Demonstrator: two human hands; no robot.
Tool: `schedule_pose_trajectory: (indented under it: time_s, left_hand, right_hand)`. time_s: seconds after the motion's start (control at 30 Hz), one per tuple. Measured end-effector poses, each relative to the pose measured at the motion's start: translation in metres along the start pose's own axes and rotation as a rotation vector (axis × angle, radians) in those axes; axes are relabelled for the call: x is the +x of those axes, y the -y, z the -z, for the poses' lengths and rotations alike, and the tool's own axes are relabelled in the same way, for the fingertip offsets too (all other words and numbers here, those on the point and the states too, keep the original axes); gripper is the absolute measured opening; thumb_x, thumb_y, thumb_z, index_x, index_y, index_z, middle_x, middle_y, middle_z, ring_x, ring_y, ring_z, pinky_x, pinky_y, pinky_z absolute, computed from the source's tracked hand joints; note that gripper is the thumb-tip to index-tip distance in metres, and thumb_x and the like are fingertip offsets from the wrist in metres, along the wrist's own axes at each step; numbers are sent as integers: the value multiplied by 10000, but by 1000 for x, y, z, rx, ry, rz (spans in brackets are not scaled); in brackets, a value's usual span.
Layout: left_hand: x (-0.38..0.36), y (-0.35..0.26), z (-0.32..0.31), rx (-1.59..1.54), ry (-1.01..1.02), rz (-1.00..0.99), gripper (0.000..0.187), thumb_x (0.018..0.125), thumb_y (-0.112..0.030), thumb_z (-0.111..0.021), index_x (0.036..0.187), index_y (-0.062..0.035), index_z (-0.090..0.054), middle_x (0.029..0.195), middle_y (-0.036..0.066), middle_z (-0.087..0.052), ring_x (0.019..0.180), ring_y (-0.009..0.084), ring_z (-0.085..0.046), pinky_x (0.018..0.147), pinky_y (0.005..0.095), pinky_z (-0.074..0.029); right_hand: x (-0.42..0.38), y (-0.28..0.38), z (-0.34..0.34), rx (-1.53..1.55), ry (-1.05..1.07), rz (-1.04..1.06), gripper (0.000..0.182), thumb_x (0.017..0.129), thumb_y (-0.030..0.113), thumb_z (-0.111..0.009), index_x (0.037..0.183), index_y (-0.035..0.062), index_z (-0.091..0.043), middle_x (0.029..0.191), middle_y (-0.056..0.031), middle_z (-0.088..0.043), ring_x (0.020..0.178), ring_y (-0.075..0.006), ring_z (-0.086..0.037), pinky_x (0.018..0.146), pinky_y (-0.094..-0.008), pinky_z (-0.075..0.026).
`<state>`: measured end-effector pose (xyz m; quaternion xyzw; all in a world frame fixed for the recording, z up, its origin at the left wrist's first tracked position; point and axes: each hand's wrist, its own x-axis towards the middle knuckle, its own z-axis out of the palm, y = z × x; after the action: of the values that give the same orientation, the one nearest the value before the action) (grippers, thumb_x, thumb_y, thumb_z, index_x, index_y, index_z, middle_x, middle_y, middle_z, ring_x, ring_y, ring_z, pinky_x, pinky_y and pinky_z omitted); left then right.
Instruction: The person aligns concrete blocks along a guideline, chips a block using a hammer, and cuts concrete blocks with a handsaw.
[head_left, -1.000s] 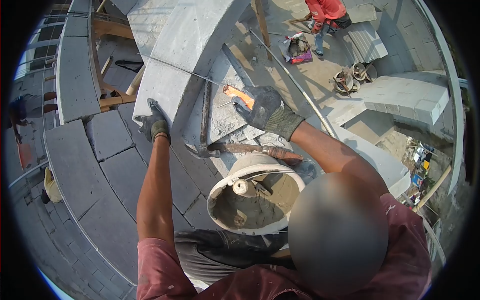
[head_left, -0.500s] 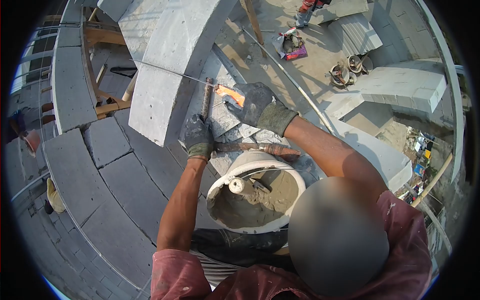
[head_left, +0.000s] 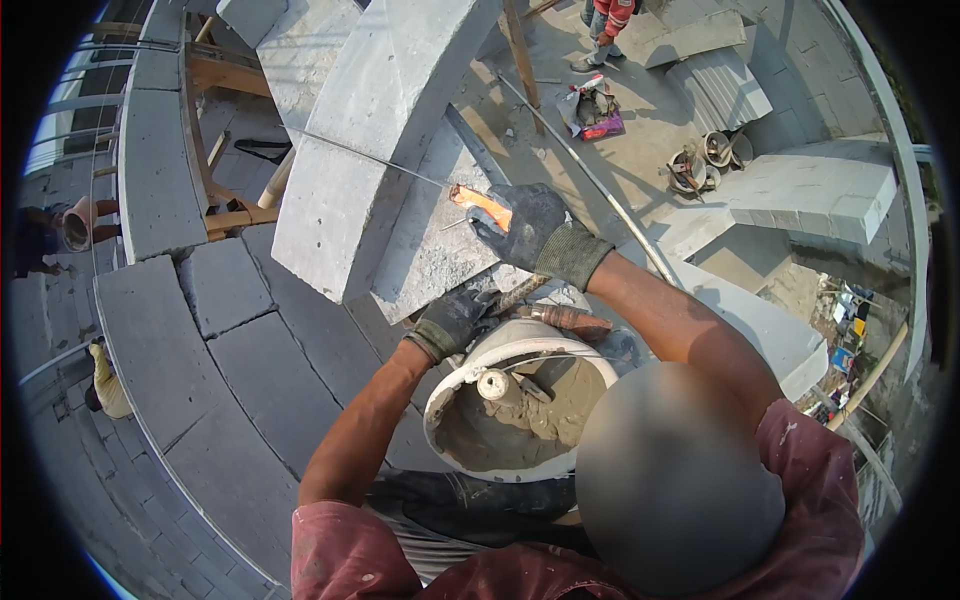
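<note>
My right hand [head_left: 528, 228], in a dark glove, is closed round the orange handle [head_left: 482, 207] of a tool. From it a long thin metal length [head_left: 365, 155] reaches left across a pale block [head_left: 375, 130]. Lower down, my gloved left hand [head_left: 455, 320] is closed at the end of a mortar-crusted rod [head_left: 522, 290], beside a bucket [head_left: 435, 440] of grey mortar [head_left: 545, 425]. A brown, worn tool [head_left: 565, 318] lies behind the bucket rim. Between my hands is a dusty slab [head_left: 440, 240].
Grey blocks [head_left: 270, 370] form a curved wall top at the left. A long pole [head_left: 600, 180] slants across the floor beyond. Farther off are buckets [head_left: 688, 172], an opened bag [head_left: 598, 112] and a person [head_left: 608, 30]. A person's head [head_left: 680, 480] fills the lower right.
My left hand has come down toward the bucket, and its rod now tilts to the right instead of standing upright. The right hand keeps the orange-handled tool, slightly farther right in view.
</note>
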<state>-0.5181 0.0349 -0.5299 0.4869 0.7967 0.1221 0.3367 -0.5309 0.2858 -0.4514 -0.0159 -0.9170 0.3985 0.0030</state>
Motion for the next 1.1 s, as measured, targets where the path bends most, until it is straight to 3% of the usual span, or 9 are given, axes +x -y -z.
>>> schedule_pose_trajectory:
  time_s: [0.1, 0.17, 0.3, 0.37, 0.43, 0.57, 0.67, 0.97, 1.1]
  left_hand:
    - [6, 3, 2, 11, 90, 102, 434, 884, -356, -630, 1262, -147, -591, 1100, 134, -659, 1013, 335, -628, 892, 405, -500]
    - [-3, -6, 24, 27, -71, 225, 424, 884, -353, -630, 1251, -143, -599, 1057, 111, -672, 981, 316, -642, 883, 394, -500]
    - [-43, 12, 101, 572, -1032, 517, 559, 940, -366, -556, 1353, 1, -469, 1277, 205, -559, 1140, 382, -554, 977, 449, -440]
    - [-61, 76, 113, 366, -1292, 1186, 726, 933, -476, -543, 1418, 34, -367, 1420, 227, -439, 1262, 401, -467, 1059, 442, -368]
    - [-60, 146, 113, -207, -1323, 1582, 837, 876, -628, -541, 1379, 33, -441, 1389, 235, -490, 1243, 392, -507, 1034, 437, -401]
    - [-64, 145, 117, -554, -1290, 1429, 822, 827, -694, -550, 1229, 21, -602, 1178, 236, -646, 1094, 397, -619, 941, 452, -477]
    - [-63, 139, 121, -460, -1237, 1495, 819, 830, -692, -547, 1234, 19, -597, 1190, 239, -640, 1101, 405, -613, 946, 452, -472]
    - [-65, 136, 120, -432, -1203, 1429, 908, 826, -743, -489, 1215, 71, -583, 1182, 282, -624, 1114, 419, -603, 951, 452, -463]
    - [-65, 140, 118, -437, -1222, 1452, 923, 829, -752, -474, 1218, 78, -579, 1182, 279, -626, 1118, 416, -601, 960, 449, -459]
  right_hand:
    - [-2, 8, 7, -24, -6, -42, 379, 870, 403, -617, 914, 29, -669, 787, -211, -650, 754, -376, -643, 707, -452, -517]
    - [0, 6, 12, -39, 87, -35, 424, 897, 428, -562, 1016, 37, -674, 854, -216, -673, 804, -373, -662, 739, -448, -533]
    - [-1, 5, 8, 82, -94, 48, 282, 808, 298, -715, 898, 34, -668, 728, -173, -638, 673, -339, -627, 618, -428, -503]
    - [-1, 4, 4, 56, -75, 48, 288, 808, 297, -715, 913, 33, -665, 725, -168, -636, 670, -339, -627, 619, -429, -503]
    - [-9, 3, 0, 26, -38, 42, 295, 808, 296, -715, 928, 32, -662, 722, -162, -634, 667, -339, -627, 619, -431, -504]
    - [-64, -9, 36, -117, -52, 207, 264, 849, 262, -673, 980, 35, -645, 717, -133, -607, 620, -298, -605, 593, -407, -488]
    - [-106, -9, 72, 86, 111, -69, 328, 886, 300, -618, 1091, 46, -651, 832, -179, -673, 711, -338, -646, 616, -406, -515]
    - [-3, -3, 3, -9, -140, 161, 209, 821, 247, -693, 839, 42, -657, 722, -160, -645, 652, -340, -630, 599, -413, -502]
    - [-105, -24, 73, 107, 88, 54, 261, 851, 225, -665, 1050, 55, -661, 810, -150, -649, 632, -314, -622, 588, -406, -487]
